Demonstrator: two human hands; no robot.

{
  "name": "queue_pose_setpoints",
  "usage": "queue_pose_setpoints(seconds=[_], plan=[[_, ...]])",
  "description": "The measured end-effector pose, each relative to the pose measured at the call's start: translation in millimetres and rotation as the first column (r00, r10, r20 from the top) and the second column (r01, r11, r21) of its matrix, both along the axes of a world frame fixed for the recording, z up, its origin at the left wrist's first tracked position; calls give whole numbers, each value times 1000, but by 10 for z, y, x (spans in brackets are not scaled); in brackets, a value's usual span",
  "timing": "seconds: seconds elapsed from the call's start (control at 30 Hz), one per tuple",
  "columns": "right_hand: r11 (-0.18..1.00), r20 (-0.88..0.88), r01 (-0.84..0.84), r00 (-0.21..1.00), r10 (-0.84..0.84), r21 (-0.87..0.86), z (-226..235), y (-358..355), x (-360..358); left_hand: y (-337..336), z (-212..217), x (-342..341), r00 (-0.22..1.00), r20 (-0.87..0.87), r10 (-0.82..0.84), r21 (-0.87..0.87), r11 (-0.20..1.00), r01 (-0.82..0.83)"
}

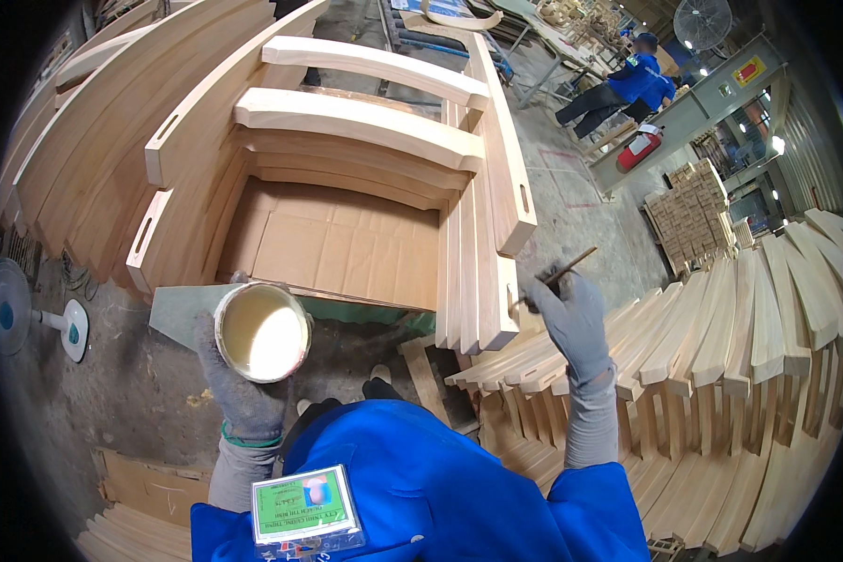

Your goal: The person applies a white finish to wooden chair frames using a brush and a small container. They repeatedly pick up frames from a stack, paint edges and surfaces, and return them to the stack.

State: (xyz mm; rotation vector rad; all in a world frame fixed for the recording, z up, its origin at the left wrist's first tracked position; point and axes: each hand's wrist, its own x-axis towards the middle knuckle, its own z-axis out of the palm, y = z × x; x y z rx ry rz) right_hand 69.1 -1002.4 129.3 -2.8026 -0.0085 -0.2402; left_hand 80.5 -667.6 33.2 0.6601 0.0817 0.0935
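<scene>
My left hand point(239, 384), in a grey glove with a green band at the wrist, grips a round tub point(264, 332) of cream-coloured liquid. In my right hand point(574, 321), also gloved, is a thin brown stick point(573, 264), its upper end sticking out above the fingers. Its lower end, partly hidden by the fingers, points at the slotted end of a pale wooden frame point(498, 304); whether it touches the wood I cannot tell. Another wooden frame point(504, 178) lies on top of that stack, joined by curved crosspieces point(361, 122).
Cardboard point(347, 248) lies within the stacked frames. Many curved wooden slats point(702, 328) are lined up at my right. A standing fan point(73, 330) is at far left. Beyond are a steel column with a fire extinguisher point(639, 148), a pallet of wood blocks point(693, 214) and people in blue point(635, 80).
</scene>
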Motion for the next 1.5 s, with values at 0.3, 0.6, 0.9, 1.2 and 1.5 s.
queue_pose_setpoints(seconds=[0.3,0.6,0.9,1.2,1.5], plan=[[990,20,-111,994,110,90,5,-94,-23,29,24,-67,999,-43,7,96,995,-3],[936,179,-97,983,37,339,-142,-149,249,22,-54,-8,997,79,9,244,969,-28],[989,85,-136,988,130,60,-8,-143,37,-32,-49,-11,999,51,-13,329,944,-4],[909,134,-69,991,15,412,-124,-41,-25,-94,84,4,995,50,-83,-3,997,83],[981,112,-193,974,195,-31,43,144,-523,-132,19,-27,1000,-1,-25,150,988,25]])
